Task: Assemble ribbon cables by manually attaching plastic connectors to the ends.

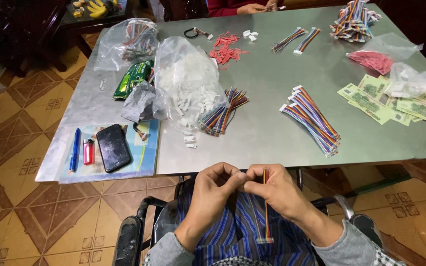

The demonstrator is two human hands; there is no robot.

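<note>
Currently the right hand [277, 189] pinches a rainbow ribbon cable [266, 212] over the lap, below the steel table [267, 118] edge. The left hand [218, 184] closes its fingertips on the upper end. Judged light, limp and thin: grip near the end connector, not mid-length.

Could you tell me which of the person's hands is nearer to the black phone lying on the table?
The left hand is nearer: the black phone lies up and to its left. The right hand, holding the multicoloured ribbon cable, sits farther right.

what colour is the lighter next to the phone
Red; the lighter lies between the blue pen and black phone, head view.
</note>
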